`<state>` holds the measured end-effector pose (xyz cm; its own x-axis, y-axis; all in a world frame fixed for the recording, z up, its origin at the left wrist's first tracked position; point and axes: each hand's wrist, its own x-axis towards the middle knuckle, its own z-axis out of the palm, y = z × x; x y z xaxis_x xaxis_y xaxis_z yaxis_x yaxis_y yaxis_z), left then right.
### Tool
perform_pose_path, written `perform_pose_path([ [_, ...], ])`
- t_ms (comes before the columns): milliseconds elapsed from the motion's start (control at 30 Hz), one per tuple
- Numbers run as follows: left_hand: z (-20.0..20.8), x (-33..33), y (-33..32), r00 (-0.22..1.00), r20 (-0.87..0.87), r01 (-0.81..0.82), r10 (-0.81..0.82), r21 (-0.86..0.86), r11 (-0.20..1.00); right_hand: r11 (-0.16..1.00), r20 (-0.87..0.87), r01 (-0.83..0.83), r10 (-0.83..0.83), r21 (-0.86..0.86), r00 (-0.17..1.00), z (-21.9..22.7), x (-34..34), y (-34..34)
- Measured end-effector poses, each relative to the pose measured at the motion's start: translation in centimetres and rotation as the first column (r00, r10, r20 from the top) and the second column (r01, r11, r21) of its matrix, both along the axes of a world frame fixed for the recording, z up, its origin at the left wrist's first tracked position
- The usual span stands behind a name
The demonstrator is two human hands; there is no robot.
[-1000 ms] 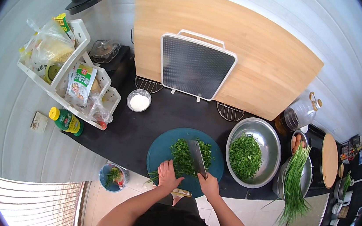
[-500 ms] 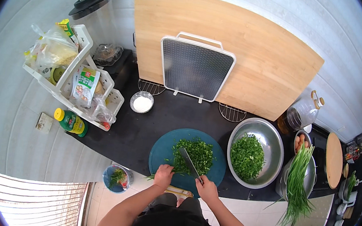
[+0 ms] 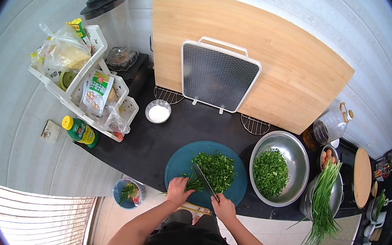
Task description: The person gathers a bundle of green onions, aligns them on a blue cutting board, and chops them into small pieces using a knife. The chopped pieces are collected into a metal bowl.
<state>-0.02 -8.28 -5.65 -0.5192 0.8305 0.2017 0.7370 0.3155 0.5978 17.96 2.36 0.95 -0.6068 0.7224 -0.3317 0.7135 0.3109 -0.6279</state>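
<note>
A round teal cutting board (image 3: 176, 159) lies at the counter's near edge, with a pile of finely chopped chives (image 3: 217, 169) on it. My left hand (image 3: 178, 191) is closed over a small bunch of cut chive stalks (image 3: 194, 183) at the board's near left, fingers pressing on them. My right hand (image 3: 224, 207) grips the handle of a kitchen knife (image 3: 205, 179). Its dark blade slants away to the left, between the bunch and the chopped pile. Whether the edge touches the board cannot be made out.
Right of the board stands a steel bowl (image 3: 297, 181) with chopped chives. Beyond it, long whole chives (image 3: 322, 203) hang over a pot (image 3: 337, 187). Behind are a bowl of white powder (image 3: 158, 113) and a leaning board (image 3: 220, 77). A blue bin (image 3: 125, 204) stands below left.
The whole view has shifted slightly to the right. Relative to the board, the knife has come a little left and nearer me. More of the bunch shows by my left fingers.
</note>
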Motion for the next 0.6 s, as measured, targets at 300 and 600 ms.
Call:
perform_pose_path([
  [300, -1.8, -0.1, 0.4, 0.992, 0.098, 0.077, -0.077, 0.006, 0.997, 0.998, 0.059, -0.054, 0.052, 0.035, 0.997, -0.4, -0.8, -0.9],
  [600, -3.7, -0.7, 0.9, 0.965, -0.018, 0.261, -0.261, 0.003, 0.965, 0.985, 0.22, -0.155, 0.134, 0.078, 0.966, -1.9, -2.7, -1.3],
])
